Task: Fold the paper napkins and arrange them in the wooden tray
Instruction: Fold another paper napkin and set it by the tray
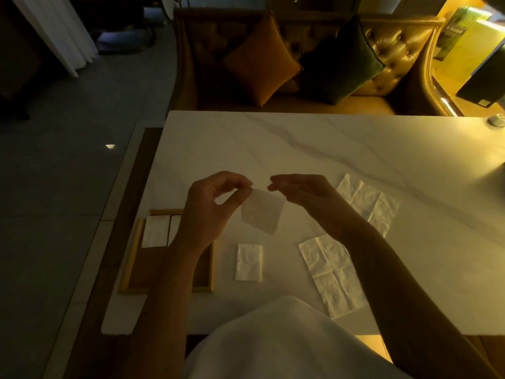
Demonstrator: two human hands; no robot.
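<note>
The napkin in hand (261,212) is a small white folded square held up in the air over the middle of the table (300,149), hanging tilted with one corner pointing down. The left hand (210,206) pinches its upper left corner between thumb and forefinger, the other fingers curled above. The right hand (300,195) reaches in at the upper right corner with its fingers nearly straight and close together, but whether it actually grips the paper cannot be told, since the corner slips out of sight under the hand. Below the held napkin, toward the near edge, a folded napkin (248,262) lies flat as a narrow upright rectangle. Just to its left sits the wooden tray (128,263), close against the table's left edge near the near-left corner. One folded white napkin (155,231) lies in the tray's far end, and a second one (174,228) beside it is partly hidden by the left wrist. To the right of the narrow rectangle an unfolded napkin (332,274) lies open and creased into squares, running toward the near edge. Another unfolded one (366,203) lies farther back, behind the right forearm. A white cloth (287,346) covers the person's lap at the near edge. Beyond the far edge stands a tufted sofa (396,50) with two cushions — an orange cushion (262,61) and a dark green cushion (344,61).
</note>
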